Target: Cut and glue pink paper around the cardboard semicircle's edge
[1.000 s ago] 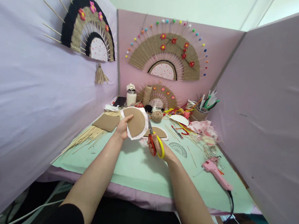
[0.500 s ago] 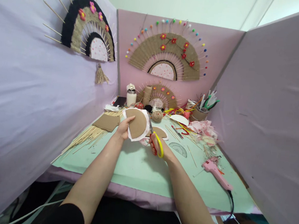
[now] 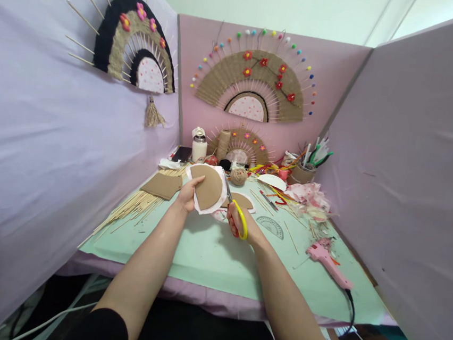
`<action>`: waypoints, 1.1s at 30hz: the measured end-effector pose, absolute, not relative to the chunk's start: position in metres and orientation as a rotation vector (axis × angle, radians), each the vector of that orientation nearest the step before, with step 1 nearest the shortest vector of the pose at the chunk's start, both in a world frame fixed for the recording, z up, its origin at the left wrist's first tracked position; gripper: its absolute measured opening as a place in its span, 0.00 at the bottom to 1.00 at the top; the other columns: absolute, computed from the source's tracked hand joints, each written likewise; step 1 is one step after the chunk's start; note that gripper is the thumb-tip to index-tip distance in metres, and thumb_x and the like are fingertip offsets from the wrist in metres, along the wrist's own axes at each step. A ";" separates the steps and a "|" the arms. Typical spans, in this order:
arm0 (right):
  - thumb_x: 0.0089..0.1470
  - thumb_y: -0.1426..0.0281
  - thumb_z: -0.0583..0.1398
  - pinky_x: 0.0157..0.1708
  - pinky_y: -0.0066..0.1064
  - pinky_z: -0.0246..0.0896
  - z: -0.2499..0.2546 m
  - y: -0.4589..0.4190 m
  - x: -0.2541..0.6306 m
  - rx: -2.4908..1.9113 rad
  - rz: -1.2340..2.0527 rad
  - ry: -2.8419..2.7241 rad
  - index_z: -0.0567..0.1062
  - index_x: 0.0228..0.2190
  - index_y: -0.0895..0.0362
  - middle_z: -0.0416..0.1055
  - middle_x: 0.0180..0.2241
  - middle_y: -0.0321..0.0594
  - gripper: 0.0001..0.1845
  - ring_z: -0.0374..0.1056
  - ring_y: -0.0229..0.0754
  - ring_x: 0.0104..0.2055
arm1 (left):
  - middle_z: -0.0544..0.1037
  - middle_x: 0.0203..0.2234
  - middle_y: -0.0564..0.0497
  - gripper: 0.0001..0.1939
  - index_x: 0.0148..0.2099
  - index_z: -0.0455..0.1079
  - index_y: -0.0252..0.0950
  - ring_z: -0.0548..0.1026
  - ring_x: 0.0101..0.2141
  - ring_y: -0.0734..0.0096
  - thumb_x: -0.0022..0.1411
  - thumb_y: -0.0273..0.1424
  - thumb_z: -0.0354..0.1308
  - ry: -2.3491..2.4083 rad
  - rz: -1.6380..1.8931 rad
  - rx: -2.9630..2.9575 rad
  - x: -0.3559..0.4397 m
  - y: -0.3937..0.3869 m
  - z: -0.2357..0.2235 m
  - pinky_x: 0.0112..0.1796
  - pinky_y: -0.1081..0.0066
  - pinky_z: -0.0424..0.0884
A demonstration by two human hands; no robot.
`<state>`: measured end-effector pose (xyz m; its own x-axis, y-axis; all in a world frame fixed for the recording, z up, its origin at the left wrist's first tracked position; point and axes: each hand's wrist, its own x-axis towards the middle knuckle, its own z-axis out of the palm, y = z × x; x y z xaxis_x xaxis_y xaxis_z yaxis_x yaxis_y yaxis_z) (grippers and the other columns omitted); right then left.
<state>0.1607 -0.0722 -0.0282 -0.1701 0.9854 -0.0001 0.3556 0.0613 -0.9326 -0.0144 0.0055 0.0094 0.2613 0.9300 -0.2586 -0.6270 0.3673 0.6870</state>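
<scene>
My left hand (image 3: pixel 188 194) grips the left edge of a brown cardboard half-disc (image 3: pixel 209 188), thumb on its face. Pale pinkish-white fabric (image 3: pixel 205 209) sticks out as a border around the card. In my right hand (image 3: pixel 235 220) is a pair of scissors (image 3: pixel 241 219) with yellow and red handles. Their blades point up and away, close along the fabric's right edge; whether they touch it I cannot tell. Behind the scissors, a second fabric-edged cardboard half-disc (image 3: pixel 241 201) lies on the green table.
Bamboo sticks (image 3: pixel 137 204) and a cardboard piece (image 3: pixel 161 185) lie at left. A ball of twine (image 3: pixel 238 176) sits at the back. On the right are a protractor (image 3: pixel 269 227), crumpled pink fabric (image 3: pixel 308 195) and a pink glue gun (image 3: pixel 328 264) with its cord over the edge.
Almost nothing differs. My right hand and the scissors have shifted very slightly; the card in my left hand stays in place.
</scene>
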 end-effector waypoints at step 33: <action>0.47 0.38 0.44 0.08 0.25 0.44 -0.025 -0.073 0.159 -1.417 1.090 -1.510 0.60 0.21 0.55 0.54 0.07 0.30 0.33 0.51 0.33 0.08 | 0.80 0.28 0.44 0.15 0.47 0.69 0.27 0.78 0.29 0.63 0.58 0.29 0.53 0.674 1.113 0.502 -0.015 0.006 0.009 0.37 0.64 0.74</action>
